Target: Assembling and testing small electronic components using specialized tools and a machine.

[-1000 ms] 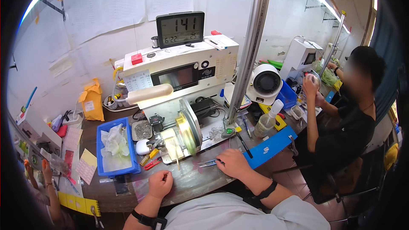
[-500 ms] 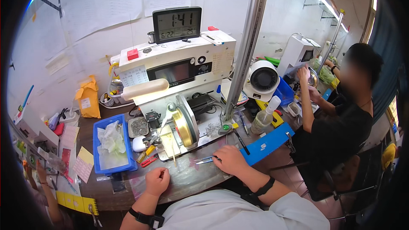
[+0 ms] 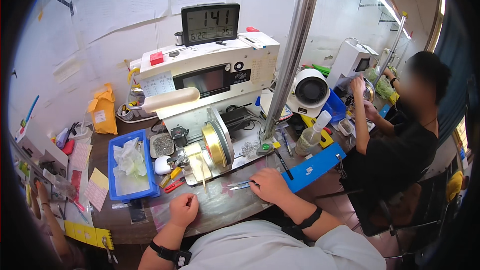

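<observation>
My right hand (image 3: 270,185) rests on the table's front part, its fingers closed on slim steel tweezers (image 3: 239,185) whose two tips point left and stand apart. My left hand (image 3: 184,209) lies at the front edge with curled fingers; anything inside them is hidden. Beyond both hands stands a white bench machine (image 3: 210,60) with a dark screen. On its front is a gold-rimmed wheel (image 3: 214,145), and a pale flat piece (image 3: 199,166) projects toward me below it. Red-handled snips (image 3: 174,185) lie between the machine and my left hand.
A blue tray (image 3: 154,167) with crumpled translucent bags stands left of a metal-parts dish (image 3: 162,145). To the right are a blue ruler-like strip (image 3: 315,167), a black pen (image 3: 284,164), a clear bottle (image 3: 307,140) and a white fan (image 3: 309,91). A co-worker (image 3: 405,115) sits at the right.
The view has tilted slightly. Both hands keep nearly the same places, and the tweezers stay in my right hand.
</observation>
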{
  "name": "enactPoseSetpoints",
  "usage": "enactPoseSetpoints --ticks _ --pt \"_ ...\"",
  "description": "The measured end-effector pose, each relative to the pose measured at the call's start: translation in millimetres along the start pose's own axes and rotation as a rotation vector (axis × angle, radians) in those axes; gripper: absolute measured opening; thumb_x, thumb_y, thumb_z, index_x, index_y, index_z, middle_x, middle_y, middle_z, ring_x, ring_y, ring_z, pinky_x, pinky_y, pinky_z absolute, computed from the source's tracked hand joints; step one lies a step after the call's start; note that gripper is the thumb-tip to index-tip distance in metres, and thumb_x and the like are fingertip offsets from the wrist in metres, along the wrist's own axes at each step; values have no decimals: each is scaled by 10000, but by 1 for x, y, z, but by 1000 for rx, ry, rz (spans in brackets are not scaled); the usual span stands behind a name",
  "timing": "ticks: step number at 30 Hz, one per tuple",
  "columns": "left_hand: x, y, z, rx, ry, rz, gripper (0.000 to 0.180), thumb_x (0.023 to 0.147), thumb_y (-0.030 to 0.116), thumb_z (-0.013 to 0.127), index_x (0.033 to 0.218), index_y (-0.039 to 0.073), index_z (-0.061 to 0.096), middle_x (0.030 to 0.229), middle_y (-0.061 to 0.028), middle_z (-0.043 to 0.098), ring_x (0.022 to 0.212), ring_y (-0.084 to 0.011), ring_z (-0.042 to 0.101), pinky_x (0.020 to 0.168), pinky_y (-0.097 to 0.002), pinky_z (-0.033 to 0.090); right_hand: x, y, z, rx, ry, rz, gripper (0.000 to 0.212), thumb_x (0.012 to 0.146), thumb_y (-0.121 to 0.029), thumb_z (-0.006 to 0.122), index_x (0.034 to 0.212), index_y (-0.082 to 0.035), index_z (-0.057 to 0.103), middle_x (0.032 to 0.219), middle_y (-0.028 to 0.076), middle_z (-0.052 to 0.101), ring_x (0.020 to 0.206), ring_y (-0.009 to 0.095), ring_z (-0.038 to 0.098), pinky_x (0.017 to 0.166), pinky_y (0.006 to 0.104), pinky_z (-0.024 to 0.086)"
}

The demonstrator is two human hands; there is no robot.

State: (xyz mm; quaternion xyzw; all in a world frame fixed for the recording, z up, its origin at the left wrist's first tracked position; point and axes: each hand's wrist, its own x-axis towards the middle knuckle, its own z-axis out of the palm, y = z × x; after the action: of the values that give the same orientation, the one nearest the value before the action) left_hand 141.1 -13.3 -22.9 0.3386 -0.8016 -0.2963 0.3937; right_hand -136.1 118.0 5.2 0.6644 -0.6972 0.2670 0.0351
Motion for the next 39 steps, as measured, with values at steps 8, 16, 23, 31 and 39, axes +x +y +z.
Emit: enactPoseSetpoints --ticks 8,16,23,31,39 --pt "4 3 1 -63 -30 -25 79 789 109 644 782 35 671 595 -101 605 503 -212 587 508 -305 459 -2 -1 -2 -19 0 45 149 796 -214 645 858 -83 678 845 69 645 881 268 594 796 403 453" --pt "-1 -4 1 -28 4 -34 76 790 111 646 776 40 668 595 -99 605 502 -213 586 509 -310 459 1 -3 -1 -6 6 14 164 784 -218 663 859 -73 684 848 84 657 856 278 608 777 401 465" --pt "3 3 1 -51 -30 -38 70 788 105 652 770 39 667 592 -96 603 496 -212 581 507 -309 459 -1 -1 -1 -12 -20 51 153 796 -219 645 857 -82 677 837 72 645 874 265 598 798 402 460" --pt "-1 -6 3 -35 4 -16 75 790 105 649 769 35 665 601 -100 611 506 -217 589 511 -306 461 0 -2 -2 -5 -8 24 163 784 -215 667 869 -77 686 872 76 661 880 270 607 793 398 457" --pt "4 7 -1 -23 -53 -62 86 794 109 648 769 30 665 601 -103 611 504 -200 588 508 -303 458 -2 0 -4 -11 -1 31 149 794 -215 650 851 -81 680 848 76 649 859 271 601 797 399 458"
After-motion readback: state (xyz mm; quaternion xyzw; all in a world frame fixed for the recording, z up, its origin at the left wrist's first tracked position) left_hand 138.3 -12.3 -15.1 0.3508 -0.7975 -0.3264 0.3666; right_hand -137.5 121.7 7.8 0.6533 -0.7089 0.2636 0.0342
